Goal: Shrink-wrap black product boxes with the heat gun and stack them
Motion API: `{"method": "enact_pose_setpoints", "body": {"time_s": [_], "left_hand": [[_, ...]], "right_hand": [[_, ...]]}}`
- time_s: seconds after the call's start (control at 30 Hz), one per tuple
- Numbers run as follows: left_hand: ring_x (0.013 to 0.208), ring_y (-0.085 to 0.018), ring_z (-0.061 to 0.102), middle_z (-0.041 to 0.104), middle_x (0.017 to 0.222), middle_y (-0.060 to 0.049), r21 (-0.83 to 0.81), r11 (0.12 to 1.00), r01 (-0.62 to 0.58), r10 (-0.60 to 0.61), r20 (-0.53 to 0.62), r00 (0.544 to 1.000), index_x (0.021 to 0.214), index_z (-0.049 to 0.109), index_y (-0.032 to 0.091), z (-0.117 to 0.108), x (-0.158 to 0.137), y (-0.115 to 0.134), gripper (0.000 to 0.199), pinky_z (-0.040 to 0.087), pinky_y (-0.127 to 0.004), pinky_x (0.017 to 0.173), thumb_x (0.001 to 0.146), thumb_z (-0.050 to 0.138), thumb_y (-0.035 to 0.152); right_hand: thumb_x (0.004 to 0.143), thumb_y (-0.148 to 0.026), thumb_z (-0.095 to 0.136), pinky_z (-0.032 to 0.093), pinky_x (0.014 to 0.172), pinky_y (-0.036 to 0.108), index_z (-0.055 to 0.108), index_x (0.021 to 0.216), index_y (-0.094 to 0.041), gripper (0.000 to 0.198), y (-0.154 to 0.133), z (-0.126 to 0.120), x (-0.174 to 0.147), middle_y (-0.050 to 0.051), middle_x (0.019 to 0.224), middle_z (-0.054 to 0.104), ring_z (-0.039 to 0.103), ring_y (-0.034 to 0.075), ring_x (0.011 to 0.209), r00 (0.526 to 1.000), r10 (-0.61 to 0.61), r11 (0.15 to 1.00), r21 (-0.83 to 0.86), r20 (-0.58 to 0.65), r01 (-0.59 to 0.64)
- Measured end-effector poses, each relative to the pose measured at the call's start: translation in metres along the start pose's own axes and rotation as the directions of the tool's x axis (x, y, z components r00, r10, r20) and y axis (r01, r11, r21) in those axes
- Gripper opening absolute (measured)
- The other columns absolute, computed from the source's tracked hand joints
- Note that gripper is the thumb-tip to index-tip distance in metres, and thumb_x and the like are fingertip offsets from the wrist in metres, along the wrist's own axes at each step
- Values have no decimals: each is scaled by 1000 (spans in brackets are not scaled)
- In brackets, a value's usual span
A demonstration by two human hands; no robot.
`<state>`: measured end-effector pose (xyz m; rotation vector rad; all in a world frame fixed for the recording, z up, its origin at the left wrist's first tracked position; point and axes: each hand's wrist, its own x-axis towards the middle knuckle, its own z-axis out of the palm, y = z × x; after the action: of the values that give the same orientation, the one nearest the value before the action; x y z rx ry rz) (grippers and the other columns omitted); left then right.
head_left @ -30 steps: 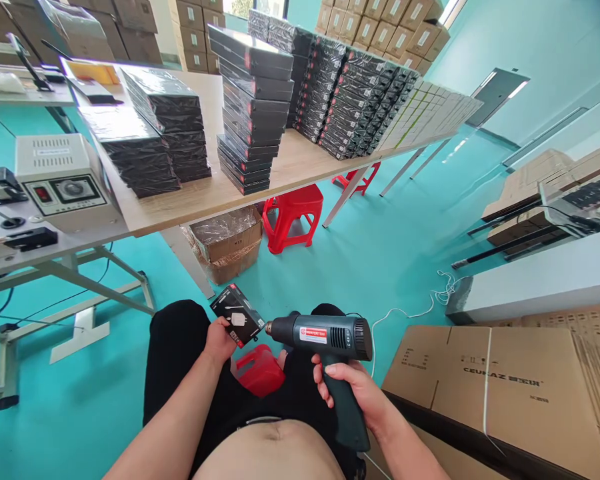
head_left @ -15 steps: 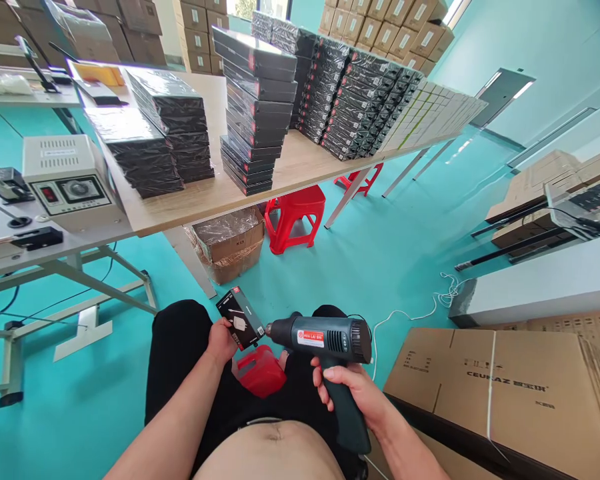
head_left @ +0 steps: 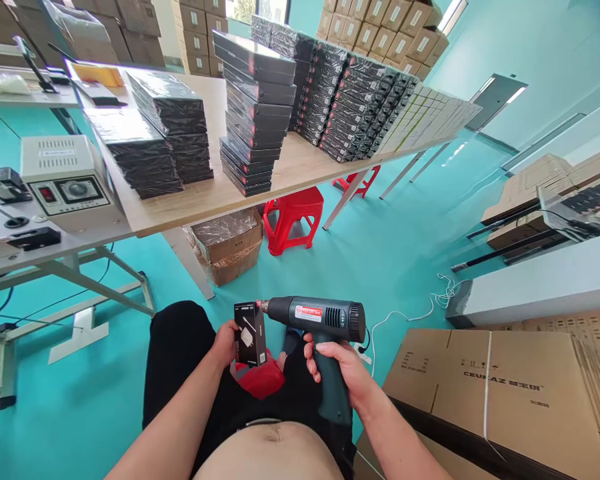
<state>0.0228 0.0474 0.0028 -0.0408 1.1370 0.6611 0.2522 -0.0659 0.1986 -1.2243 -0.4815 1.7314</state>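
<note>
My left hand (head_left: pixel 226 343) grips a small black box (head_left: pixel 250 335) by its left edge, with a white charger pictured on the face turned to me. The box stands nearly upright above my lap. My right hand (head_left: pixel 336 363) is wrapped round the handle of a dark heat gun (head_left: pixel 325 319) with a red and white label. The gun points left, and its metal nozzle lies beside the upper right corner of the box; whether they touch I cannot tell. Below the box, the red seat (head_left: pixel 260 379) shows between my legs.
Film-wrapped black boxes stand in a tall stack (head_left: pixel 257 100) and a shorter stack (head_left: pixel 165 127) on the wooden table (head_left: pixel 190 208). A control unit (head_left: pixel 67 180) sits at left. Red stool (head_left: pixel 295 217), open carton (head_left: pixel 233 243) and flat cartons (head_left: pixel 480 373) stand around; a white cable (head_left: pixel 405 315) crosses the floor.
The black box has turned from a slant to nearly upright and moved slightly right. The heat gun has risen and shifted a little left, its nozzle now at the box's upper corner.
</note>
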Motion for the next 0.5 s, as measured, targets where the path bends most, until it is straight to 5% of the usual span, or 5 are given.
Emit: {"method": "enact_pose_setpoints", "body": {"time_s": [0.5], "left_hand": [[48,-25,61,63,56,-7,26,999,-42,41,36,999,70,54,18,4,-5,-1,15,51,-37,49,57,47,20]], "right_hand": [[77,-24,58,49,50,23,64,99,-10,26,-16,8,13,7,79,65,60,14,61,999,20,999,-47,-50,-23]]}}
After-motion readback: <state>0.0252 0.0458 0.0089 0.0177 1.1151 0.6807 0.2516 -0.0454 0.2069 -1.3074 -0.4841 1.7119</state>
